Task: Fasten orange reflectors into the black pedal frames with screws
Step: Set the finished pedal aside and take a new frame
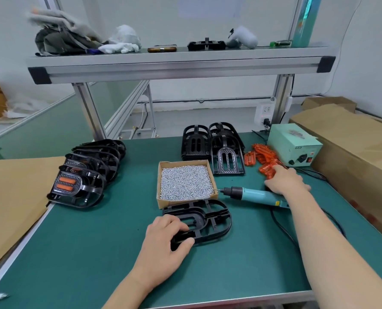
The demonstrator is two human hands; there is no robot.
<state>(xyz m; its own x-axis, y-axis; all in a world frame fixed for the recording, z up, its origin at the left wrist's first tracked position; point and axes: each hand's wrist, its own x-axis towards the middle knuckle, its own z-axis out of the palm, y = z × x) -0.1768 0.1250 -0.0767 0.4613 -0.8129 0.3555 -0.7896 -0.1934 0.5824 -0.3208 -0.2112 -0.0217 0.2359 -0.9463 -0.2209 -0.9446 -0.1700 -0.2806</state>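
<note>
Head camera: just in front of the cardboard screw box [183,202], a black pedal frame [200,219] lies flat, its near end gripped by the left hand [165,239]. Right of the box, the right hand [285,181] reaches into the orange reflectors [263,156], fingertips touching them; whether it holds one is hidden.
</note>
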